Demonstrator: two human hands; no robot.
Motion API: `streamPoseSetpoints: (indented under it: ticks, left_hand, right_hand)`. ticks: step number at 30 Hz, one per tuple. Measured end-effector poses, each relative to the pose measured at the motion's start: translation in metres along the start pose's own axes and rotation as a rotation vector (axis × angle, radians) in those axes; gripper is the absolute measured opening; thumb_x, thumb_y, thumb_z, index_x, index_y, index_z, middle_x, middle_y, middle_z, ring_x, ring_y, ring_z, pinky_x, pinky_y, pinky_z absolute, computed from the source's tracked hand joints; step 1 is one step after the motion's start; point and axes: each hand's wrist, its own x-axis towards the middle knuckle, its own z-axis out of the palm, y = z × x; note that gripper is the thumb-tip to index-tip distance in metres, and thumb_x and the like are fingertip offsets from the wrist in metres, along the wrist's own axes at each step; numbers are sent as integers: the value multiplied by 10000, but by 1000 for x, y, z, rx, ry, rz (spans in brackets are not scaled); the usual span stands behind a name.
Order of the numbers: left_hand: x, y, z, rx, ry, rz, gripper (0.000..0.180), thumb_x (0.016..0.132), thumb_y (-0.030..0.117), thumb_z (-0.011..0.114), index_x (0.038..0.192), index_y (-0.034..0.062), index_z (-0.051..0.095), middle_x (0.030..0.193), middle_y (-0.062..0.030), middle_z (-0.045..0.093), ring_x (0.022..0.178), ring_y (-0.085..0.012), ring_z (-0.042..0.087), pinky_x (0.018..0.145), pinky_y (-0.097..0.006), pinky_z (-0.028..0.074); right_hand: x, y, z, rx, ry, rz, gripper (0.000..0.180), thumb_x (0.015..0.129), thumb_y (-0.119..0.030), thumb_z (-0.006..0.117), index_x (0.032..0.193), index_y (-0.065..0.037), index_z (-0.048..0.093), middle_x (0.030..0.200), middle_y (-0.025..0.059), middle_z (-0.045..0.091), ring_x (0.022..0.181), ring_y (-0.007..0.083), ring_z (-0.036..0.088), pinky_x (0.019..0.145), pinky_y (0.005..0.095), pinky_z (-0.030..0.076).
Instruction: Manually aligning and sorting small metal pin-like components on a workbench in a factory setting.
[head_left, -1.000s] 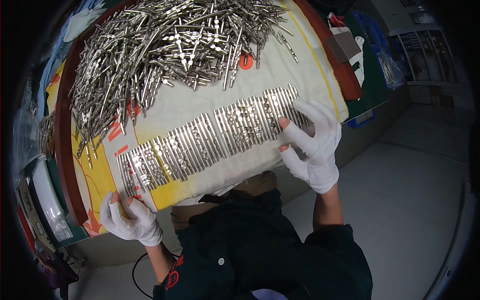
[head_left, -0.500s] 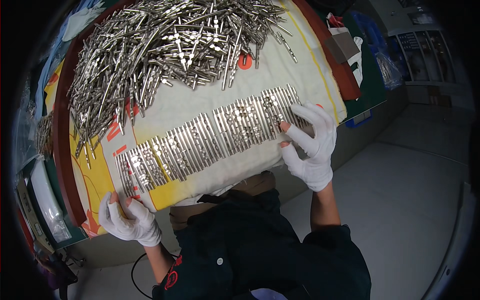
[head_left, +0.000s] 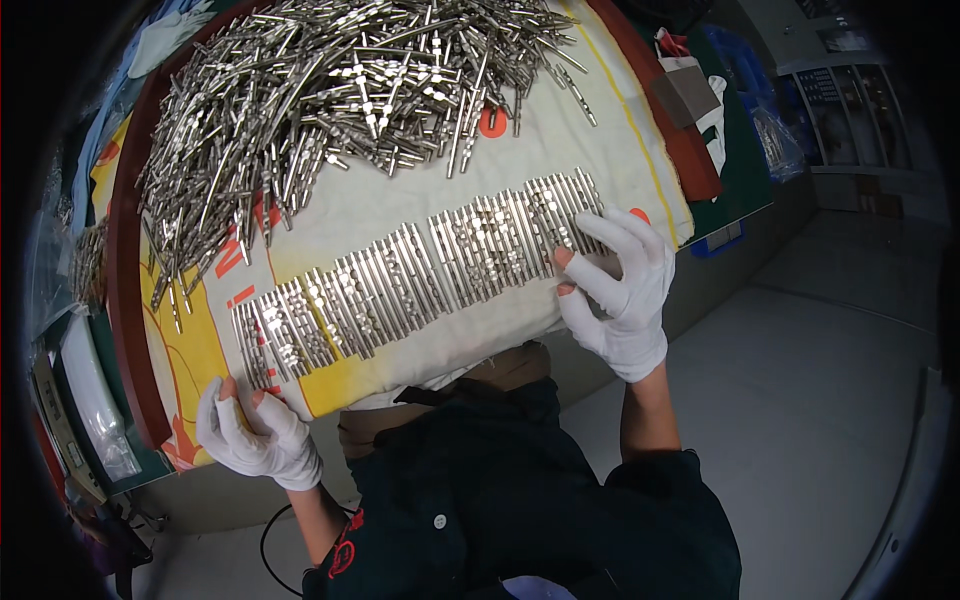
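Observation:
Slim shiny metal rods with notched, stepped sections lie side by side in a slanting row (head_left: 390,285) on a pale printed cloth (head_left: 350,215). A small gap splits the row near its middle. At its right end is my right hand (head_left: 628,290), in a white glove with some fingertips bare. Its fingers are spread, with the fingertips at the last rods. My left hand (head_left: 258,440), gloved the same way, rests at the cloth's near edge just below the row's left end. Its thumb and fingers are apart, holding nothing.
A big jumbled pile of the same rods (head_left: 340,90) covers the far part of the cloth. Raised reddish-brown edging (head_left: 124,300) borders the table on the left and right. A grey-brown block (head_left: 685,93) sits by the right edging; a plastic-wrapped white item (head_left: 95,400) lies at left.
My right fingertips have shifted very slightly left along the rods. The left hand's fingertips are a touch higher, nearer the row. The row and pile look almost the same.

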Motion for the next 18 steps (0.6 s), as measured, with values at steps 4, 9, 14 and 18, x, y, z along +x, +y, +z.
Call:
streamPoseSetpoints:
  ticks: [4,9,14,18]
  left_hand:
    - [1,-2,2,3,9,22,310,895,102,616,1196,32,590,1111,-174,577,985,-302,581,854,-385,463]
    - [1,-1,1,-8,10,23,309,894,108,617,1193,33,594,1114,-178,576,985,-304,581,850,-383,466]
    - [-1,0,3,-13,11,14,312,888,107,617,1192,35,597,1117,-179,575,985,-304,581,848,-382,465]
    - [0,-1,1,4,6,19,314,888,117,619,1192,38,598,1117,-177,579,986,-304,581,846,-381,464]
  right_hand:
    - [4,-3,-1,-23,-2,-13,343,678,-156,736,1012,-159,659,1186,60,594,1119,313,532,901,435,396]
    - [3,-3,4,-13,40,3,371,648,-110,749,999,-153,635,1169,50,598,1101,298,545,877,430,410]
    - [4,-3,4,-29,47,9,386,638,-88,751,996,-154,622,1167,42,598,1087,285,553,862,429,416]
    - [6,-4,4,-9,71,9,397,637,-83,748,1007,-154,624,1164,41,595,1078,286,553,855,431,414]
